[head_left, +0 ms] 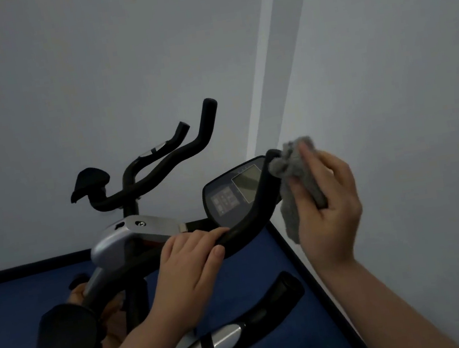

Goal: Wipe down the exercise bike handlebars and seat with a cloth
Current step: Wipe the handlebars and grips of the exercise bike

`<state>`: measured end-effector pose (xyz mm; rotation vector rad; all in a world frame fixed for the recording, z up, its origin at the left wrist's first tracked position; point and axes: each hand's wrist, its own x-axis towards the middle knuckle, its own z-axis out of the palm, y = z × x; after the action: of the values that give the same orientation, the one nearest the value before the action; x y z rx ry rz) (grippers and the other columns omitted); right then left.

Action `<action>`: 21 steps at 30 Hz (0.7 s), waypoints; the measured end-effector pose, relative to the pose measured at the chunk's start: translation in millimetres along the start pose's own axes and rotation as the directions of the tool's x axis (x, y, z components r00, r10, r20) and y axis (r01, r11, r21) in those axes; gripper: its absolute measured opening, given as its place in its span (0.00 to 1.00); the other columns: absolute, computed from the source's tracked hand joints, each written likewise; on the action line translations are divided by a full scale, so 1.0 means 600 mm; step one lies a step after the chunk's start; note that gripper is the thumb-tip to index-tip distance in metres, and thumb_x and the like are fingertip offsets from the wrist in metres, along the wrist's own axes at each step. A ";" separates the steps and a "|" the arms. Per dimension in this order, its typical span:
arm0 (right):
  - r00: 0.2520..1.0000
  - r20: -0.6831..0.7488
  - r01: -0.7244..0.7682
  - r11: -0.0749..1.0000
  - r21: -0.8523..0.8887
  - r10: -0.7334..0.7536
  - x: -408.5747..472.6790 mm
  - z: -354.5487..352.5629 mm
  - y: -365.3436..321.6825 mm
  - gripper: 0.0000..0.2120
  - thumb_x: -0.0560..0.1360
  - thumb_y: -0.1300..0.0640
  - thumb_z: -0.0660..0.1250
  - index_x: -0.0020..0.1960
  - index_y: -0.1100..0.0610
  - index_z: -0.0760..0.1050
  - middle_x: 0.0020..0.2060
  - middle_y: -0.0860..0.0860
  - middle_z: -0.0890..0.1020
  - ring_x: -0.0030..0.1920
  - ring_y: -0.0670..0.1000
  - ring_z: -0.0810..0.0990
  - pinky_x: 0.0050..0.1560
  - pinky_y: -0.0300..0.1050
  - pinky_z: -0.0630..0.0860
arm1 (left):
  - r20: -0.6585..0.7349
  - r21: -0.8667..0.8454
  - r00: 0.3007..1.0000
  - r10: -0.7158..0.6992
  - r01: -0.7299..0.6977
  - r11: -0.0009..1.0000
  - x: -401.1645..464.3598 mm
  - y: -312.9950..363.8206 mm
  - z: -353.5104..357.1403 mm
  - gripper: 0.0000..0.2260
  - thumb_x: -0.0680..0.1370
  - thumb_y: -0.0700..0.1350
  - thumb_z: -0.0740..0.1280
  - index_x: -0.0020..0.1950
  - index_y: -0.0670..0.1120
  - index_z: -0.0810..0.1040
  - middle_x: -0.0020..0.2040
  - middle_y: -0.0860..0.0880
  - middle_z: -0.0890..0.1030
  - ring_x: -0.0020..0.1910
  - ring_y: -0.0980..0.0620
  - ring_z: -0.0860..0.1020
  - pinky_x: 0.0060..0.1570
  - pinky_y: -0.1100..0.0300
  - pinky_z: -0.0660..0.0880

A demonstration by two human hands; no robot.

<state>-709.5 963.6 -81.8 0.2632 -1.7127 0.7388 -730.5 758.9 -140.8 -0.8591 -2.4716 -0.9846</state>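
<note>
While left hand [189, 263] grips handlebar [252, 209], right hand [328, 204] holds cloth [293, 182].

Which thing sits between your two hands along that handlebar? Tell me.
Head view: between the left hand and right hand, the black handlebar curves up, with the console behind it.
</note>
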 end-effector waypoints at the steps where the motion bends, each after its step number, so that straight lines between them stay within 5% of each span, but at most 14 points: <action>1: 0.998 0.038 0.042 0.998 -0.041 -0.041 -0.001 0.006 -0.002 0.16 0.77 0.63 0.66 0.65 0.60 0.75 0.57 0.50 0.73 0.52 0.40 0.75 0.56 0.29 0.71 | 0.007 -0.002 1.000 -0.006 0.006 1.000 0.000 0.001 -0.001 0.23 0.81 0.56 0.46 0.66 0.55 0.75 0.49 0.61 0.76 0.52 0.58 0.73 0.60 0.59 0.61; 4: 0.974 0.202 0.131 0.980 -0.152 -0.099 -0.044 0.005 0.004 0.15 0.76 0.61 0.67 0.62 0.56 0.77 0.54 0.51 0.70 0.50 0.42 0.73 0.51 0.30 0.75 | 0.050 0.011 0.999 -0.016 0.016 1.000 0.001 0.006 -0.006 0.25 0.80 0.58 0.44 0.67 0.55 0.74 0.50 0.61 0.76 0.54 0.58 0.73 0.61 0.60 0.60; 8: 0.871 0.452 0.292 0.942 -0.164 -0.191 -0.043 -0.027 0.006 0.15 0.76 0.58 0.66 0.61 0.52 0.80 0.50 0.49 0.72 0.41 0.49 0.78 0.34 0.45 0.79 | 0.200 0.073 0.980 0.010 -0.025 0.997 0.010 -0.002 -0.028 0.29 0.79 0.63 0.38 0.72 0.59 0.66 0.55 0.64 0.71 0.58 0.62 0.68 0.64 0.62 0.58; 13: 0.893 0.379 0.372 0.871 -0.322 -0.241 0.061 -0.030 -0.034 0.14 0.77 0.58 0.68 0.63 0.53 0.79 0.49 0.51 0.75 0.37 0.48 0.75 0.35 0.36 0.74 | 0.435 0.006 0.895 0.101 -0.115 0.993 0.031 -0.028 -0.064 0.33 0.76 0.66 0.39 0.78 0.58 0.57 0.67 0.63 0.70 0.66 0.64 0.65 0.67 0.66 0.55; 16: 0.832 0.543 0.394 0.810 -0.434 -0.113 0.049 -0.006 -0.065 0.12 0.73 0.57 0.73 0.57 0.54 0.83 0.45 0.51 0.79 0.33 0.51 0.78 0.32 0.39 0.73 | 0.525 -0.073 0.835 0.165 -0.149 0.986 0.040 -0.046 -0.084 0.34 0.74 0.68 0.42 0.79 0.57 0.55 0.74 0.60 0.65 0.71 0.63 0.62 0.69 0.69 0.55; 18: 0.670 0.735 0.352 0.828 -0.436 0.102 0.032 0.008 -0.086 0.10 0.74 0.52 0.72 0.55 0.51 0.82 0.46 0.48 0.77 0.35 0.53 0.79 0.33 0.43 0.75 | 0.556 -0.099 0.810 0.183 -0.154 0.983 0.040 -0.061 -0.095 0.34 0.74 0.68 0.44 0.79 0.58 0.52 0.76 0.61 0.59 0.72 0.66 0.56 0.66 0.78 0.47; 20: 0.554 0.776 0.240 0.834 -0.497 0.302 0.041 0.018 -0.096 0.13 0.74 0.43 0.67 0.56 0.47 0.81 0.45 0.44 0.73 0.40 0.51 0.78 0.40 0.45 0.75 | 0.564 -0.109 0.798 0.211 -0.181 0.977 0.035 -0.078 -0.103 0.33 0.75 0.67 0.46 0.79 0.60 0.49 0.77 0.64 0.54 0.72 0.70 0.49 0.63 0.80 0.40; 21: 0.563 0.754 0.194 0.833 -0.518 0.338 0.053 0.021 -0.099 0.16 0.73 0.39 0.64 0.55 0.45 0.81 0.44 0.43 0.71 0.41 0.50 0.77 0.41 0.44 0.74 | 0.569 -0.107 0.792 0.221 -0.196 0.975 0.032 -0.085 -0.109 0.32 0.75 0.68 0.46 0.78 0.62 0.47 0.76 0.66 0.51 0.72 0.71 0.46 0.63 0.80 0.38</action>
<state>-696.7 916.7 -33.7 0.1205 -2.7998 0.0800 -772.3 691.2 -110.9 -1.6142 -2.7475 -0.7763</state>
